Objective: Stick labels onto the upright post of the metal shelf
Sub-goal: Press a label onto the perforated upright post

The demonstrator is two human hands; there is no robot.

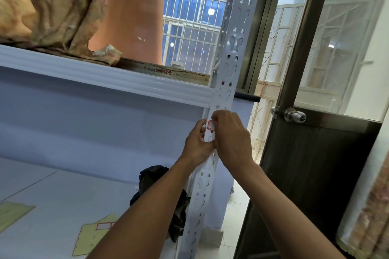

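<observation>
The white perforated upright post (233,48) of the metal shelf runs from top right down to the bottom centre. A small white label with a red border (210,125) lies against the post just below the shelf beam. My left hand (197,143) wraps the post's left edge, thumb beside the label. My right hand (231,139) covers the post from the right, its fingertips pressed on the label's upper right. Part of the label is hidden by my fingers.
A white shelf beam (105,73) carries a folded floral quilt (52,6) and a long printed box (168,72). On the lower shelf lie a yellow label backing sheet (94,235) and a black plastic bag (160,191). A dark door with a knob (294,115) stands right.
</observation>
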